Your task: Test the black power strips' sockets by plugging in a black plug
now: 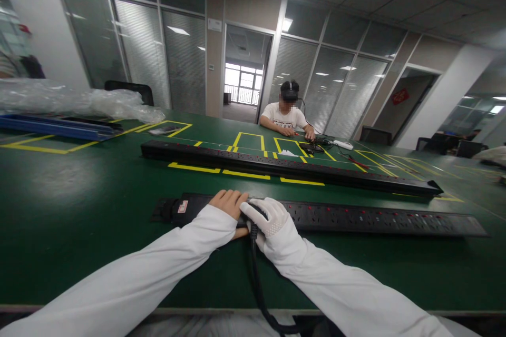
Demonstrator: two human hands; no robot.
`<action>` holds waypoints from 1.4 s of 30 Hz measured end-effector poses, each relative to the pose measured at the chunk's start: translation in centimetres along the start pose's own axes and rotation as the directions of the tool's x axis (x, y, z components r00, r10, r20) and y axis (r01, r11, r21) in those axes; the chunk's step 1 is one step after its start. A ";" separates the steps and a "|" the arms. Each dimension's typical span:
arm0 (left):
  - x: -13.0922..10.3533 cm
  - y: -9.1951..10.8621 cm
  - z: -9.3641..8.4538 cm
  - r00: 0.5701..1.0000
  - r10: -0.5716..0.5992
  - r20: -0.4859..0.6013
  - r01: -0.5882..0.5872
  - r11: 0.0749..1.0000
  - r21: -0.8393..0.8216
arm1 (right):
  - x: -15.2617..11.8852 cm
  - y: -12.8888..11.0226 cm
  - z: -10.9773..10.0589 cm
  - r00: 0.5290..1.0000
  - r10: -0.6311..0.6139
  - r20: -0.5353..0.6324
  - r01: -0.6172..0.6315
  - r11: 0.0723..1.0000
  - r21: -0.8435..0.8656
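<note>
A: What are the two hands doing at the near edge of the green surface [79, 210]?

B: Both are resting on the near power strip [356, 217], a long black bar lying across the surface from left of centre out to the right; the left hand [229, 205], bare, is lying on top of the strip with its fingers curled down over it; the right hand [265, 219], wearing a white glove, is sitting just beside it, touching it, and closing around the black cable [256, 279] where it is meeting the strip.

A: Where is that cable going?

B: It is hanging down from the strip between the two white sleeves and dropping past the near edge of the surface.

A: Is the left hand actually gripping?

B: I cannot tell; it is pressing flat with bent fingers, but the far side is hidden.

A: And farther off?

B: A second, longer black strip [284, 167] is lying beyond it, over yellow tape markings [193, 168]; crumpled clear plastic wrap [79, 99] and a blue rail [55, 126] are lying at the far left; a person in a white shirt [285, 116] is sitting at the far side, hands on small items there.
</note>
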State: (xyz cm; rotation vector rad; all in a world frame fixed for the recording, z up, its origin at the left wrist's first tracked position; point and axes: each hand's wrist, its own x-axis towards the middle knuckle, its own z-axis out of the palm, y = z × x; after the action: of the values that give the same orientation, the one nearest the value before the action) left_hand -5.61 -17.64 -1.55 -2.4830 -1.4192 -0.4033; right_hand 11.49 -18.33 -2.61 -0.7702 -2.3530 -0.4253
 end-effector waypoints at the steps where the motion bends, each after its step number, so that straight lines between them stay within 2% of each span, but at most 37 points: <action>1: 0.0 0.0 0.0 1.000 -0.003 0.002 0.003 1.000 0.000 | 0.0 0.0 0.0 1.000 0.002 0.000 -0.002 1.000 0.001; 8: 0.1 0.0 -0.2 1.000 -0.007 0.022 0.007 1.000 0.000 | 0.2 -0.2 -0.2 1.000 -0.002 -0.012 0.002 1.000 -0.013; 12: 0.0 0.0 -0.3 1.000 0.007 -0.004 -0.007 1.000 -0.006 | 0.2 -0.2 -0.3 1.000 0.001 -0.026 -0.001 1.000 -0.011; 20: 0.2 -0.3 0.3 1.000 -0.001 0.030 0.001 1.000 -0.006 | 0.1 0.0 -0.1 1.000 -0.011 -0.014 0.010 1.000 -0.004; 42: 0.1 -0.3 0.3 1.000 0.011 -0.010 -0.011 1.000 0.006 | 0.2 -0.3 -0.2 0.999 0.024 -0.027 -0.024 1.000 -0.004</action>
State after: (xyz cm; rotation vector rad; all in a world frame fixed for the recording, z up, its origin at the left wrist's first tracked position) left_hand -5.77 -17.36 -1.74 -2.4804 -1.3999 -0.4080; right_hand 11.25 -18.59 -2.31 -0.7898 -2.3163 -0.4283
